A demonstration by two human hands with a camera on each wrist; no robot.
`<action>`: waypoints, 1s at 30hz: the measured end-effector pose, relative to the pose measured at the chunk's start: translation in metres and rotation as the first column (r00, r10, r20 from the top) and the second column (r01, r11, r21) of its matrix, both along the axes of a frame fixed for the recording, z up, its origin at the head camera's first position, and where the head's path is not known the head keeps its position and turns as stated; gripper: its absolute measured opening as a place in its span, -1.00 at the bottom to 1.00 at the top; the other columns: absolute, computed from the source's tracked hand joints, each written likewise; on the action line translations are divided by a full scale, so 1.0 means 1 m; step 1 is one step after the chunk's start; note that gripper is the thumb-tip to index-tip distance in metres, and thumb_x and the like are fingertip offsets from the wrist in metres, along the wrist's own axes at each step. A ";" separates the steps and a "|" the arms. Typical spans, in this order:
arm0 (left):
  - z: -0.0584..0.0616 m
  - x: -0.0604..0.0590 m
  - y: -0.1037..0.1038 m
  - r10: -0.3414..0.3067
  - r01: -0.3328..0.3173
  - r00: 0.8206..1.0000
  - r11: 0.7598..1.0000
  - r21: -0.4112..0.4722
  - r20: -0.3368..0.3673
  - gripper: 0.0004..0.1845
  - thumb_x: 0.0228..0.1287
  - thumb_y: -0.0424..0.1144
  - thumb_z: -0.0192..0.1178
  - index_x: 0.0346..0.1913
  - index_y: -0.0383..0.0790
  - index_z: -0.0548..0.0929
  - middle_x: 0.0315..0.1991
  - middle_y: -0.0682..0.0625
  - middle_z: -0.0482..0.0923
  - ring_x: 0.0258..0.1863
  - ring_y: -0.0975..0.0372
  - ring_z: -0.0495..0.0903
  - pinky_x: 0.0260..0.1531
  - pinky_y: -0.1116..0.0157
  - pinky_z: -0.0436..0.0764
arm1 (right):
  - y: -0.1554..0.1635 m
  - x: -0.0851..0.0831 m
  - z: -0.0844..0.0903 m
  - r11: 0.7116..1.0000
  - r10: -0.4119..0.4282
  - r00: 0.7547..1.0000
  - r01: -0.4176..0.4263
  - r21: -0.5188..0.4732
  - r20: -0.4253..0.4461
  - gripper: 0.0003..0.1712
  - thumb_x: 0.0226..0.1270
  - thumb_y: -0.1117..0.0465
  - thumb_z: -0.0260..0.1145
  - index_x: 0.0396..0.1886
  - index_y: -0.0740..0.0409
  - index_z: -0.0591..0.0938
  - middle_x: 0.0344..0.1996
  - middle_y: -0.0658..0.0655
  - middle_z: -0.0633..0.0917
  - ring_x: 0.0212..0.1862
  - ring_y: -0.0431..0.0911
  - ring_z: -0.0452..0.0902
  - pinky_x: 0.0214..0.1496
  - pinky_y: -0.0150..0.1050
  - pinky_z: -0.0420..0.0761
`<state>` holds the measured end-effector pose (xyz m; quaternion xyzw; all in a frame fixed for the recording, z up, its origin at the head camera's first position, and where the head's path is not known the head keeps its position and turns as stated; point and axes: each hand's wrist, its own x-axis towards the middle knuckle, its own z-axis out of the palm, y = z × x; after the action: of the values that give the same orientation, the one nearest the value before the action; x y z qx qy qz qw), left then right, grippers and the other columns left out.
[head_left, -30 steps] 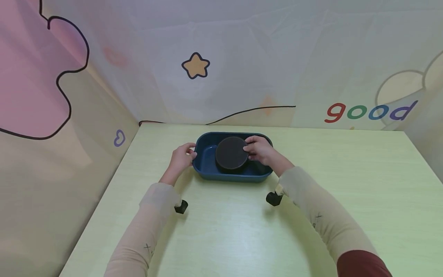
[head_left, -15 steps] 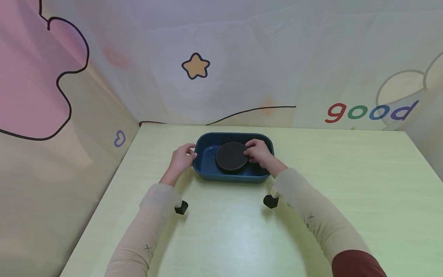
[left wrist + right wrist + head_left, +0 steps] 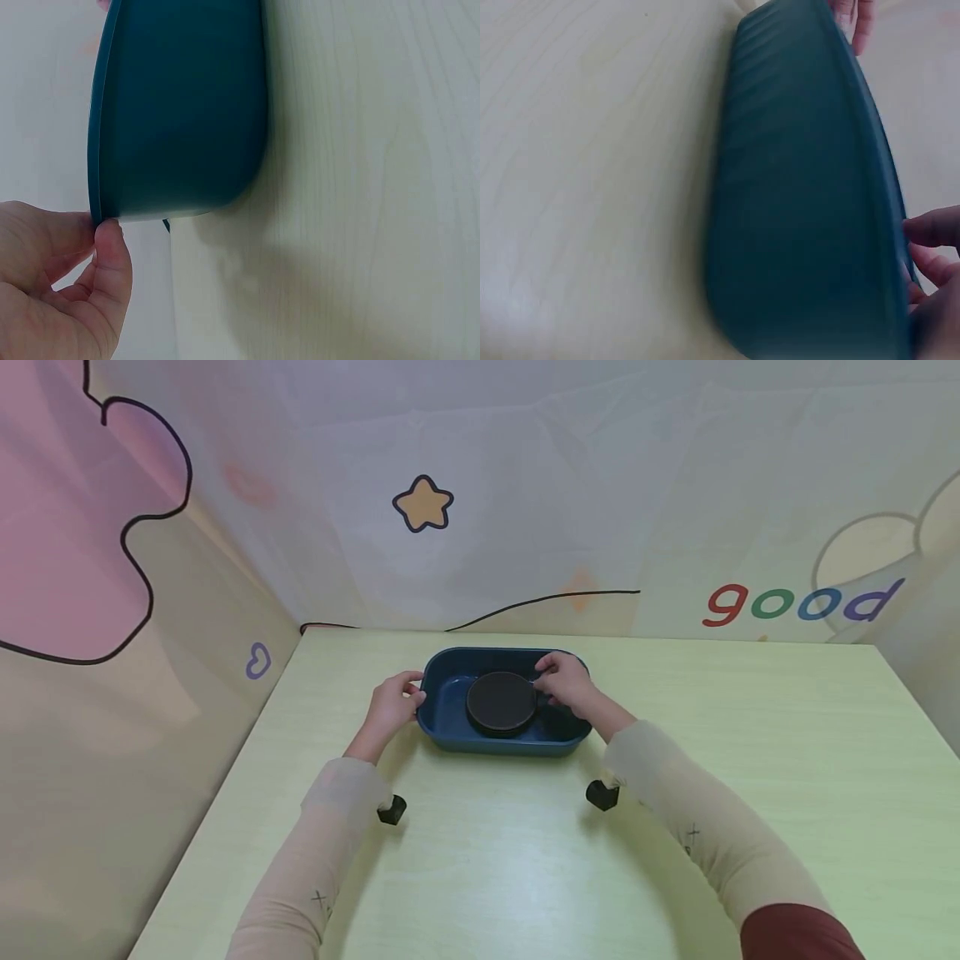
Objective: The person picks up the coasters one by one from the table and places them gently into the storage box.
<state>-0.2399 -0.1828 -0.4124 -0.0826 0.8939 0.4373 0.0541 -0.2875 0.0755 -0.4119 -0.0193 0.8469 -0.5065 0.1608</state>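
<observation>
Hands work at a dark blue tray [image 3: 450, 731] on a pale green bench [image 3: 675, 827], seen from above. On the left, the left hand [image 3: 392, 706] pinches the tray's left rim between thumb and curled fingers [image 3: 112, 259], bracing it. In the middle, a round black disc [image 3: 501, 702] lies inside the tray, near its centre and closer to the right end. On the right, the right hand [image 3: 564, 681] reaches over the tray's right rim, its curled fingers touching the disc's right edge; whether they grip the disc or only rest against it cannot be told, since the wrist view shows mostly the tray's outer wall [image 3: 802, 202].

Likely risk: with only fingertips on one edge, the disc could tip or slip and knock against the tray wall. If the left pinch slackens, the tray could skid on the smooth bench. Two small black pieces, one under each forearm, sit just above the bench.
</observation>
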 end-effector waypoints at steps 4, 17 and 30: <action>-0.001 -0.001 -0.001 -0.005 0.005 1.000 1.000 -0.009 -0.002 -0.61 0.23 -0.38 0.03 0.15 -0.20 0.40 -0.19 -0.19 0.47 -0.44 0.19 0.50 -0.44 0.37 0.63 | 0.006 0.000 0.009 0.999 0.034 0.999 -0.034 0.007 -0.002 -0.67 0.20 0.36 0.10 -0.02 0.34 0.38 -0.29 0.17 0.49 -0.29 0.00 0.44 -0.50 -0.38 0.49; -0.003 -0.007 -0.003 -0.024 0.024 1.000 0.999 -0.030 -0.013 -0.61 0.24 -0.36 0.02 0.15 -0.22 0.39 -0.19 -0.19 0.47 -0.42 0.18 0.50 -0.42 0.37 0.63 | 0.041 -0.003 0.028 1.000 0.008 0.993 -0.005 0.029 -0.117 -0.71 0.24 0.32 0.06 -0.06 0.36 0.41 -0.30 0.17 0.48 -0.28 0.07 0.41 -0.45 -0.40 0.47; -0.002 -0.004 -0.019 -0.061 0.059 0.997 0.998 -0.035 -0.052 -0.64 0.30 -0.30 -0.06 0.14 -0.29 0.39 -0.13 -0.23 0.49 -0.42 0.20 0.47 -0.47 0.42 0.56 | 0.092 -0.011 0.027 0.986 -0.041 0.966 0.081 0.147 -0.257 -0.77 0.28 0.29 0.01 -0.13 0.32 0.44 -0.28 0.21 0.49 -0.32 -0.05 0.39 -0.35 -0.41 0.45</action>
<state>-0.2444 -0.2019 -0.4145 -0.0449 0.9042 0.4226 0.0423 -0.2982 0.1680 -0.3849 -0.0449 0.8977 -0.4367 0.0368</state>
